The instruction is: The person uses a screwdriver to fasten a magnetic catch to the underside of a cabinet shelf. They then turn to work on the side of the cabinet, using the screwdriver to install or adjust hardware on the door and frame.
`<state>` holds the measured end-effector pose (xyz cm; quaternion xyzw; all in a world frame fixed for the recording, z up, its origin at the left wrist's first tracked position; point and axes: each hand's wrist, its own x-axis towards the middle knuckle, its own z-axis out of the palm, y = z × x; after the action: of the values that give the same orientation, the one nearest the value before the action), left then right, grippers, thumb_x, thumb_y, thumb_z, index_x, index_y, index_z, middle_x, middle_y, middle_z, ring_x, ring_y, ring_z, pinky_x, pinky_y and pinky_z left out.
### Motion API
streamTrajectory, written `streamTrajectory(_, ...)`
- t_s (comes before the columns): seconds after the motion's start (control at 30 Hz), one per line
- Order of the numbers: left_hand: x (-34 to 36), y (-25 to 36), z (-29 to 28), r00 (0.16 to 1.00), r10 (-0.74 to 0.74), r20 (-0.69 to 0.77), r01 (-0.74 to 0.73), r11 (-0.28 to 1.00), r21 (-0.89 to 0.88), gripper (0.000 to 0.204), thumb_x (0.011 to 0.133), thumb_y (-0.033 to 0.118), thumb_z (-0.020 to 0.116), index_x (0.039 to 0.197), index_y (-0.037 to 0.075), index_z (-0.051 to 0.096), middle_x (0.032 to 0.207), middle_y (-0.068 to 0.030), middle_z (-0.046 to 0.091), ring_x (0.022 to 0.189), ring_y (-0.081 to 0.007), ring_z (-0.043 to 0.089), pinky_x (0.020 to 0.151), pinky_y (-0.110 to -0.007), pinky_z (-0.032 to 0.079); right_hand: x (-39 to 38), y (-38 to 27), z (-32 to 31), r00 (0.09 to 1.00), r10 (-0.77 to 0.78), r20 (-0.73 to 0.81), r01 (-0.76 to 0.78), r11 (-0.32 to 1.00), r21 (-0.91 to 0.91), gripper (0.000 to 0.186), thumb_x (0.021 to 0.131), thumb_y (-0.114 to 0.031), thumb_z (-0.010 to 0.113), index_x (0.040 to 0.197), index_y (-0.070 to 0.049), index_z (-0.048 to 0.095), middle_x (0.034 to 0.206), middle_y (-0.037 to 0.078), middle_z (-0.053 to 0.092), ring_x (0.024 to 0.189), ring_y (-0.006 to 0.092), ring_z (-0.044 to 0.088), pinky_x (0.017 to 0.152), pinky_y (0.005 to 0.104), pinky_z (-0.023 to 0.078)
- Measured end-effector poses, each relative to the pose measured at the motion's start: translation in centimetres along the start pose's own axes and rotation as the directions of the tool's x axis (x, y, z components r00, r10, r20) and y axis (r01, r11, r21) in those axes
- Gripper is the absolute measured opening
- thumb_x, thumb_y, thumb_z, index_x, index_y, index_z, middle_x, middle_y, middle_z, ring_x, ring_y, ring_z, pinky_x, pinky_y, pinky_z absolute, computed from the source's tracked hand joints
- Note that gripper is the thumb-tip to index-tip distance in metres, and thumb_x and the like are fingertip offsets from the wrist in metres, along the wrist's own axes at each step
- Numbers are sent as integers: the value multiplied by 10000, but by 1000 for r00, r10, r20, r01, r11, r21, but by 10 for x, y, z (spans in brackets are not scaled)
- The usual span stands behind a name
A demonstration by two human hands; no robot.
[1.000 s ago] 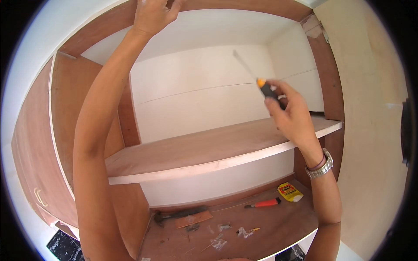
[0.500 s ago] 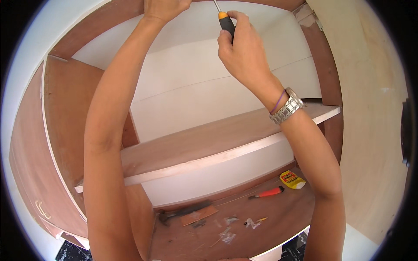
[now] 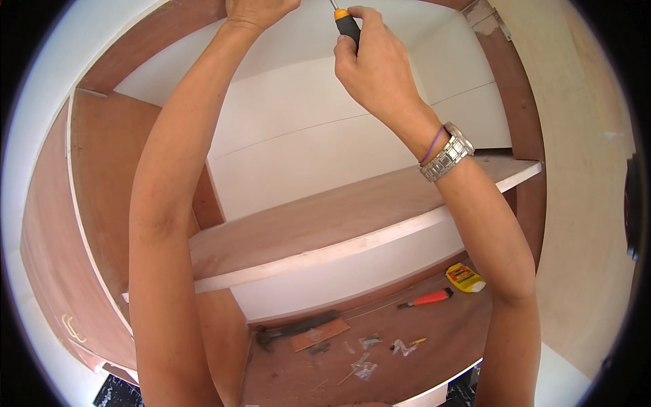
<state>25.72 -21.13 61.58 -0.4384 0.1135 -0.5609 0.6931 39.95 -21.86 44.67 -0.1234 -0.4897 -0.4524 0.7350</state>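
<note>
At the top of the view, my right hand (image 3: 381, 68) is closed around a screwdriver (image 3: 348, 27) with a black and orange-yellow handle. Its metal shaft points up and runs out past the upper edge, so the tip is hidden. My left hand (image 3: 261, 9) is raised to the left of it, near the top frame of a reddish-brown wooden cabinet (image 3: 156, 47). The fingers of that hand are cut off by the picture's edge. Both arms reach up in front of the open cabinet and its middle shelf (image 3: 325, 207).
On the lower shelf (image 3: 285, 380) lie a dark hammer-like tool (image 3: 298, 328), a wood strip (image 3: 325, 334), a red-handled tool (image 3: 430, 297), a yellow packet (image 3: 465, 278) and several clear plastic scraps (image 3: 365, 370). A pale panel (image 3: 576, 169) borders the right side.
My right hand and the screwdriver have shifted slightly up and left in the picture. The view has moved a little, so the shelves and tools sit slightly further right.
</note>
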Motion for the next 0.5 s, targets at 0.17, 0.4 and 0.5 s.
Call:
streamTrajectory(0.17,-1,-2,2,1000,11,12,-11,1000,0,286,795,216,790,1008,101,637,1113,-112,606,1094,-329,538,978,-512,365,2,-5,-3,999,30,33,-30,1000,-8,325,892,-3,554,1199,103,541,947,340,641,859,496,653,767,537,544)
streamTrajectory(0.4,-2,-6,2,999,35,23,-35,999,4,224,824,239,785,900,68,662,1151,-133,620,1104,-334,544,991,-526,367,11,-26,-18,960,197,201,-146,959,-243,291,929,-21,540,1204,71,558,917,311,668,804,475,674,734,526,562)
streamTrajectory(0.5,-1,-6,3,999,27,26,-27,1000,2,215,824,239,786,888,73,666,1150,-131,623,1110,-334,546,1001,-524,365,14,-26,-13,973,168,160,-139,973,-182,272,928,-13,545,1186,66,577,919,316,681,812,467,687,737,516,566)
